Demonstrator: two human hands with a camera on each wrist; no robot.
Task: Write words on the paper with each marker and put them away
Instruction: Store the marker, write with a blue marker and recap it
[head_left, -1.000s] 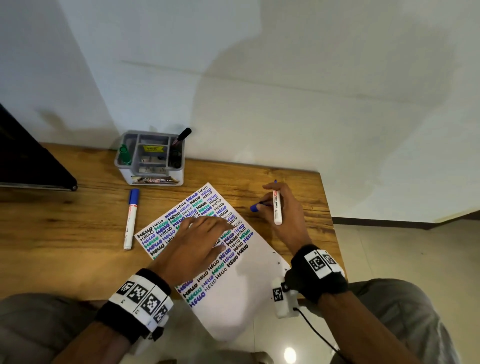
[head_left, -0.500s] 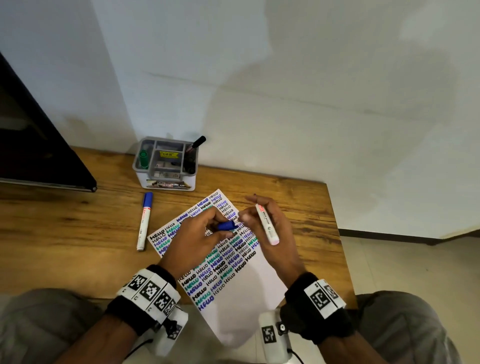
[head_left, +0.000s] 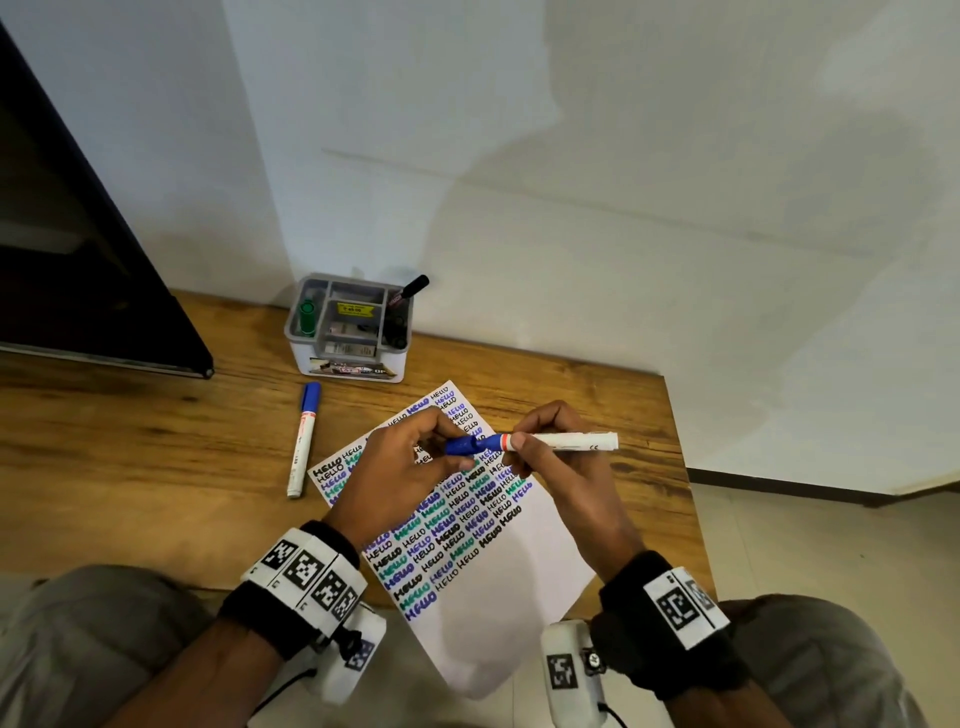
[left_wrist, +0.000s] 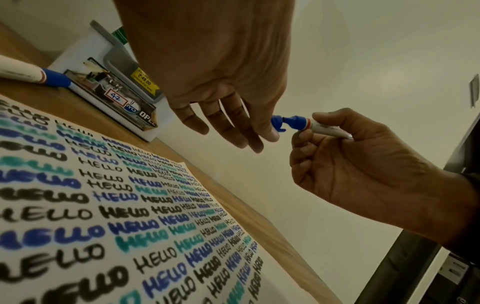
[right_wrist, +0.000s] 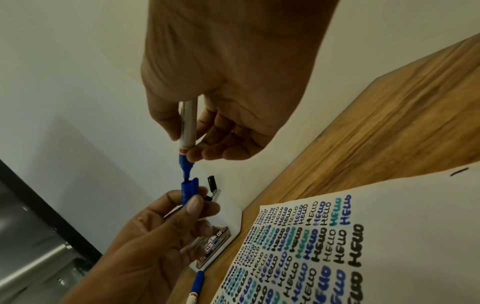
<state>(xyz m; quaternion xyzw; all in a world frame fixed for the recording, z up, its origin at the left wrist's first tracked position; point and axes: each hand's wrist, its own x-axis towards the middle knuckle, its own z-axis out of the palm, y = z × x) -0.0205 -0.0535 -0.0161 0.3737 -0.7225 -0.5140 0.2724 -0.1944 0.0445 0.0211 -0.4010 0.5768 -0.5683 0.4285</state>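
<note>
My right hand (head_left: 524, 449) grips a white marker (head_left: 563, 441) by its barrel, level above the paper, blue tip pointing left. My left hand (head_left: 457, 454) pinches its blue cap (head_left: 462, 446) right at the tip. In the right wrist view the cap (right_wrist: 189, 190) just meets the marker (right_wrist: 188, 123) tip and is not pushed on. The white paper (head_left: 498, 597), filled with rows of "HELLO" in black, blue and teal, lies under both hands. A second capped blue marker (head_left: 303, 441) lies on the desk left of the paper.
A grey-and-white organizer (head_left: 348, 361) stands at the back against the wall, holding a green marker (head_left: 307, 317) and a black marker (head_left: 410, 288). A dark screen (head_left: 78, 260) occupies the far left. The wooden desk (head_left: 130, 457) ends just right of my right hand.
My left hand left the paper, took up the blue cap and brought it to the marker tip. My right hand turned the marker from upright to level, tip toward the left.
</note>
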